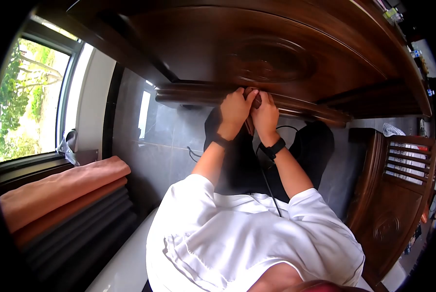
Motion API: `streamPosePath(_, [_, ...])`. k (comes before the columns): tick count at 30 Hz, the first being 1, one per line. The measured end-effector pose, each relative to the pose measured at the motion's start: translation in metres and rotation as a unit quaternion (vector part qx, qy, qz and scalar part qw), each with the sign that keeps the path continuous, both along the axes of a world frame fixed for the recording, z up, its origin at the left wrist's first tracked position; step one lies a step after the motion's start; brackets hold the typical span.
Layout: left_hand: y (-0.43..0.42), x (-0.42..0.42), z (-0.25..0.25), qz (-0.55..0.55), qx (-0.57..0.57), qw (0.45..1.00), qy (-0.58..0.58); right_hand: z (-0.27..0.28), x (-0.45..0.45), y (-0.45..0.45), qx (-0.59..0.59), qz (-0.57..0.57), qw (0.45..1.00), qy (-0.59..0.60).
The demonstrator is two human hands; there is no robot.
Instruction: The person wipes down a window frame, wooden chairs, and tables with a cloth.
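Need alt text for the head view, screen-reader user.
Left hand and right hand together hold a small brown object at the lower edge of dark carved wooden furniture. Folded orange and dark material lies at left, near a bright window.

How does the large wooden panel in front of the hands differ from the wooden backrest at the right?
The panel looks solid, while the backrest has open slats along its upper part. The panel bears a wide oval carving; the backrest's carving looks smaller and rounder. Both are dark brown, glossy wood.
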State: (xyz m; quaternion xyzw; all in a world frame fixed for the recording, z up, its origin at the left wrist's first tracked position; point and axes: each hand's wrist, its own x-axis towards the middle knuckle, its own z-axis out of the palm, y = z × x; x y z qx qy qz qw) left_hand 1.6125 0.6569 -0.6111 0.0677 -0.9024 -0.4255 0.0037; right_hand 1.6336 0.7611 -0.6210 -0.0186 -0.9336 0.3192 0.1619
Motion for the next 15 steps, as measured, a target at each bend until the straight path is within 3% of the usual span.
streamPosePath(4, [-0.032,-0.001,-0.006,0.027,0.016,0.999,-0.026,-0.005,-0.007,-0.025,0.020,0.041,0.999,-0.028])
streamPosePath(7, [-0.051,0.001,-0.007,0.063,0.049,0.996,0.023,-0.003,-0.011,-0.046,0.050,0.066,0.996,-0.031])
streamPosePath(12, [-0.096,-0.001,0.000,0.105,0.092,0.989,-0.057,-0.002,-0.021,-0.085,0.065,0.141,0.988,-0.003])
streamPosePath(15, [-0.122,-0.002,-0.004,0.151,0.103,0.983,-0.032,-0.005,-0.028,-0.116,0.062,0.171,0.983,-0.022])
